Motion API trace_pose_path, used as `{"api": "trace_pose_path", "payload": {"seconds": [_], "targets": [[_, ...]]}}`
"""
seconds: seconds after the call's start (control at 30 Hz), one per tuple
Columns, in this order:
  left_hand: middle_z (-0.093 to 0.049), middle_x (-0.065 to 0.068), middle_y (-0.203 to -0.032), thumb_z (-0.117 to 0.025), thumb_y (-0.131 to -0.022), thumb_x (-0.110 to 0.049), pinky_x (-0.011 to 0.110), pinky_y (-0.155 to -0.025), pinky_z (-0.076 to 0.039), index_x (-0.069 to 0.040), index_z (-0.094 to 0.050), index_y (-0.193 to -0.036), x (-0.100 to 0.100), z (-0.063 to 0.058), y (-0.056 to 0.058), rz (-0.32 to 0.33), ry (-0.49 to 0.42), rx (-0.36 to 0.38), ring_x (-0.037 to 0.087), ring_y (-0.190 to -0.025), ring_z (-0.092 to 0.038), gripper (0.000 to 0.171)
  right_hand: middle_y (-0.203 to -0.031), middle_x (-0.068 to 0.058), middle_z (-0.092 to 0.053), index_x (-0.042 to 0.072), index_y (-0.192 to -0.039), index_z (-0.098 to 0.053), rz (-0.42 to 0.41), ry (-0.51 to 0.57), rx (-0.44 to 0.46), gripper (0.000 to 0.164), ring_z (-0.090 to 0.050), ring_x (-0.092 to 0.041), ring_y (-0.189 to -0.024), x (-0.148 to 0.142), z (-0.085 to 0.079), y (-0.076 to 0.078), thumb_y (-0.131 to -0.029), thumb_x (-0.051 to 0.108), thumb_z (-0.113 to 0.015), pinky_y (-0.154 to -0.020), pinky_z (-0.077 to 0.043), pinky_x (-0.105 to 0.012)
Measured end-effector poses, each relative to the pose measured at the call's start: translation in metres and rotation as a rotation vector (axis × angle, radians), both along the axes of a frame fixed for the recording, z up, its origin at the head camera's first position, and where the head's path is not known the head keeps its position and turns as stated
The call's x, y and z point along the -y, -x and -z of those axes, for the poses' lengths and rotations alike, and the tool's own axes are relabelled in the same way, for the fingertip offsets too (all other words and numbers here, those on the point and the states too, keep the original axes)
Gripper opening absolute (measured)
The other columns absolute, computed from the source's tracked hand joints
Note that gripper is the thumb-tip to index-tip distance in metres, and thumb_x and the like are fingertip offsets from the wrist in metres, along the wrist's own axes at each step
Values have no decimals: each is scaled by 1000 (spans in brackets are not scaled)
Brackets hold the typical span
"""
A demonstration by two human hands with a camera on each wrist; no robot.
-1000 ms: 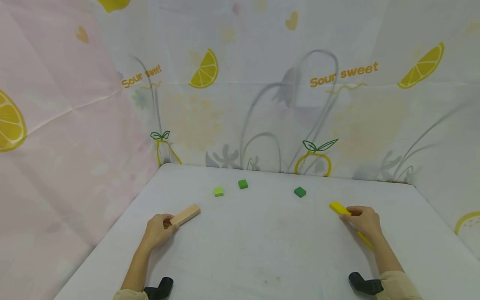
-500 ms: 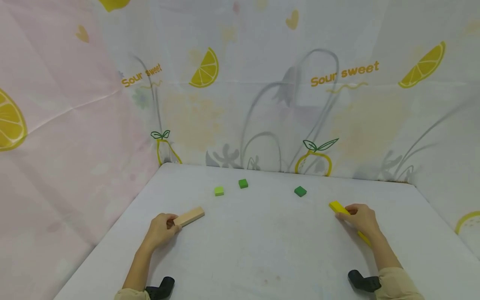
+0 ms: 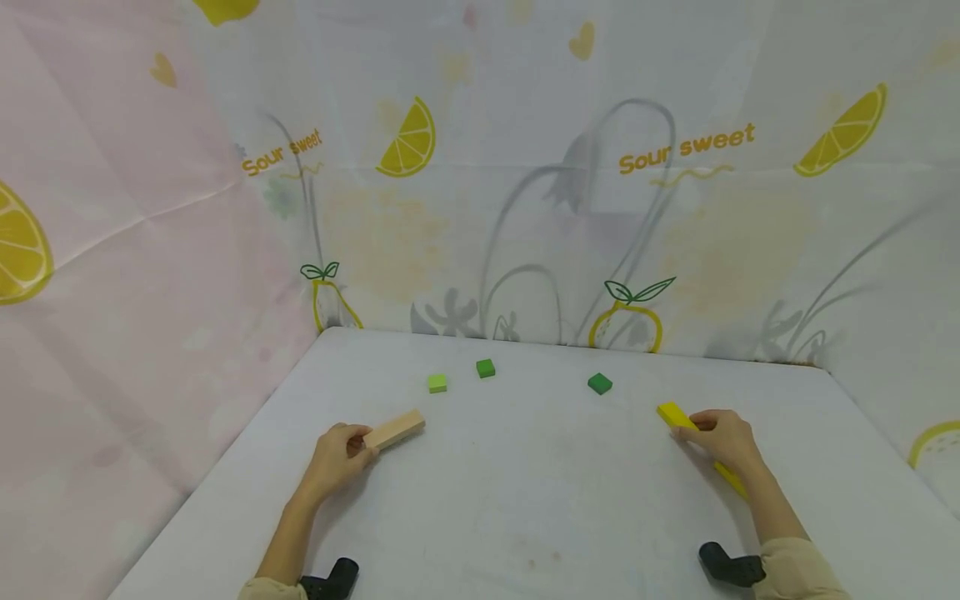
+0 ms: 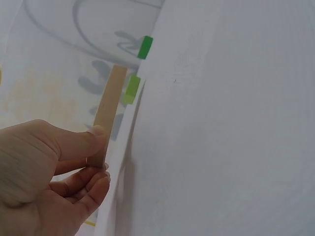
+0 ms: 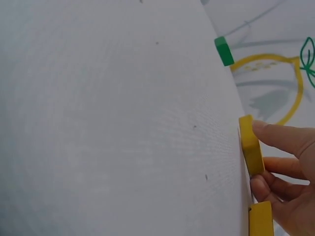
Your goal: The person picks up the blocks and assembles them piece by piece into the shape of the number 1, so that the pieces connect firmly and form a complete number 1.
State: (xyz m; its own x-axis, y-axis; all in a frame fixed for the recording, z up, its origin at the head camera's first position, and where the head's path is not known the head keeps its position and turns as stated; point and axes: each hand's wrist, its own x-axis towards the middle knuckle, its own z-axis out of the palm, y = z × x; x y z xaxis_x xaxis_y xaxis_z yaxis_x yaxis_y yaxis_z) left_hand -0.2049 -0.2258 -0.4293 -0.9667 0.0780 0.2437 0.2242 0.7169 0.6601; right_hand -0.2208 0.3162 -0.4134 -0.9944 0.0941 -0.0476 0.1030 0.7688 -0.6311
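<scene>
A plain wooden block (image 3: 396,429) is pinched between the thumb and fingers of my left hand (image 3: 335,461). In the left wrist view the same wooden block (image 4: 111,110) sticks out past the fingertips, apart from the table. On the right side my right hand (image 3: 724,442) grips the near end of a yellow block (image 3: 674,414). That yellow block (image 5: 251,145) is at the tabletop in the right wrist view; whether it touches is hard to tell. A second yellow block (image 3: 730,481) lies below my right wrist, partly covered by it.
Toward the back of the white table (image 3: 517,483) lie a lime green block (image 3: 437,383), a mid-green block (image 3: 486,367) and a dark green block (image 3: 600,383). A printed cloth (image 3: 480,225) hangs behind the table's far edge and along its left side.
My left hand has moved to the right with the wooden block, toward the table's middle. My right hand stays nearly in place on the yellow block.
</scene>
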Motion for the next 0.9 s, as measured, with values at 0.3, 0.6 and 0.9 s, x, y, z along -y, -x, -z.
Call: {"api": "trace_pose_path", "payload": {"seconds": [0.3, 0.6, 0.9], "targets": [[-60, 17, -87, -67, -75, 3, 40, -73, -52, 15, -63, -102, -9, 1, 2, 16, -26, -43, 28, -78, -61, 29, -112, -34, -57, -17, -117, -53, -8, 1, -8, 63, -53, -45, -102, 0, -2, -1, -85, 34, -68, -85, -46, -51], [-59, 17, -87, -70, -75, 6, 38, -72, -53, 15, -63, -102, -18, -4, 2, 47, -57, -80, 29, -79, -62, 28, -112, -35, -56, -17, -117, -53, -10, 18, -6, 64, -53, -44, -101, -1, 1, -2, -84, 35, -68, -83, -47, -49], [-59, 17, -87, -70, -75, 7, 36, -72, -54, 14, -63, -101, -28, -8, 4, 62, -49, -89, 29, -78, -62, 28, -110, -34, -57, -18, -116, -53, -20, 15, -20, 61, -54, -41, -98, -2, 2, -1, -84, 32, -69, -78, -49, -43]]}}
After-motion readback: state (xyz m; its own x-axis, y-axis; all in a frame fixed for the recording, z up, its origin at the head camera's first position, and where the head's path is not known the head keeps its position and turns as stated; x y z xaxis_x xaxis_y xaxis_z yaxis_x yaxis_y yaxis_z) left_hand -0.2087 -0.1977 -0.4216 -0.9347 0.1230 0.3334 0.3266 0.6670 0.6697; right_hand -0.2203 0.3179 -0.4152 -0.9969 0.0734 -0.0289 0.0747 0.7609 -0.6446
